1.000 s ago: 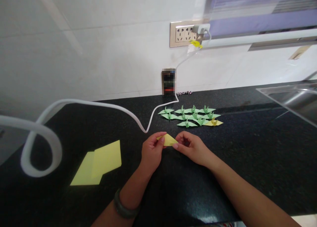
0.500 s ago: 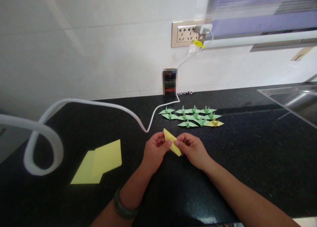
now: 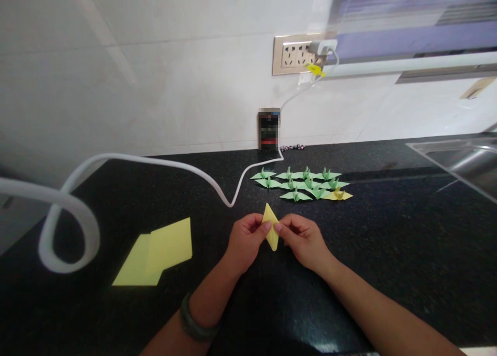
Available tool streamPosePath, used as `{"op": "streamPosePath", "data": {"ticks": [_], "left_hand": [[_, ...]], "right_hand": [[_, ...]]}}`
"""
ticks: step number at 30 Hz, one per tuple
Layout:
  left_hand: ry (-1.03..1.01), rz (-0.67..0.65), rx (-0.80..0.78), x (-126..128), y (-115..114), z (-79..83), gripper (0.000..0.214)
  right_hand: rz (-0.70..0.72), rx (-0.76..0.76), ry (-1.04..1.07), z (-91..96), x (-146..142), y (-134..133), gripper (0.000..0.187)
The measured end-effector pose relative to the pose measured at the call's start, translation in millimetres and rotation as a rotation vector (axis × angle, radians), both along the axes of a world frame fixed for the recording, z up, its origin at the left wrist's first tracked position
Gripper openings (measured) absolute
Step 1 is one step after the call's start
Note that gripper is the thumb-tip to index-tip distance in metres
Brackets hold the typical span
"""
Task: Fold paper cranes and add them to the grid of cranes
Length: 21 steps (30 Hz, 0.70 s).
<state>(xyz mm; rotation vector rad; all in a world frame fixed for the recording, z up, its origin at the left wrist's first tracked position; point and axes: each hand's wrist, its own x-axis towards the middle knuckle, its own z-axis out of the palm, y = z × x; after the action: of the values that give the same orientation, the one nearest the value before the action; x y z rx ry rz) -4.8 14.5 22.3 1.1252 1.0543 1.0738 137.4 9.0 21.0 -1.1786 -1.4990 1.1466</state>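
Note:
A folded piece of yellow origami paper (image 3: 272, 238), shaped like a narrow diamond, is held up between both hands above the dark counter. My left hand (image 3: 247, 238) pinches its left edge, thumb on the near face. On the opposite edge my right hand (image 3: 302, 236) grips it the same way; the fingers behind the paper are partly hidden. Beyond the hands, several green paper cranes (image 3: 296, 195) stand in rows, with one yellow paper crane (image 3: 339, 194) at the right end of the front row. To the left lie overlapping yellow paper sheets (image 3: 171, 245).
A thick white cable (image 3: 174, 164) loops over the left side of the counter (image 3: 388, 252). Against the wall leans a phone-like device (image 3: 269, 130), blurred out, beside a small beaded string (image 3: 293, 147). A wall socket (image 3: 295, 55) holds a white plug. At right is a metal sink (image 3: 466, 157).
The folded yellow paper has turned from a slant to nearly upright, its top point shifting right. Both hands still hold it. The view has shifted slightly.

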Motion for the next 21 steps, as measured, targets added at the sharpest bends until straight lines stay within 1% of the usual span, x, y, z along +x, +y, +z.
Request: {"op": "streamPosePath", "data": {"ticks": [5,11,18,21], "left_hand": [[-0.030,-0.003,-0.070,-0.6,1.4,-0.9,0.022],[-0.015,-0.048,-0.104,-1.4,2.2,-2.3,0.024],[-0.140,-0.076,-0.167,-0.6,2.4,-5.1,0.025],[-0.188,-0.082,-0.193,-0.4,2.6,-5.8,0.026]], "right_hand": [[0.089,-0.081,0.105,-2.9,1.1,5.2,0.025],[0.199,-0.207,0.279,-5.3,4.3,8.5,0.016],[0.209,-0.279,0.395,-14.1,3.7,8.9,0.016],[0.202,-0.283,0.398,-12.8,3.0,8.0,0.017]]}}
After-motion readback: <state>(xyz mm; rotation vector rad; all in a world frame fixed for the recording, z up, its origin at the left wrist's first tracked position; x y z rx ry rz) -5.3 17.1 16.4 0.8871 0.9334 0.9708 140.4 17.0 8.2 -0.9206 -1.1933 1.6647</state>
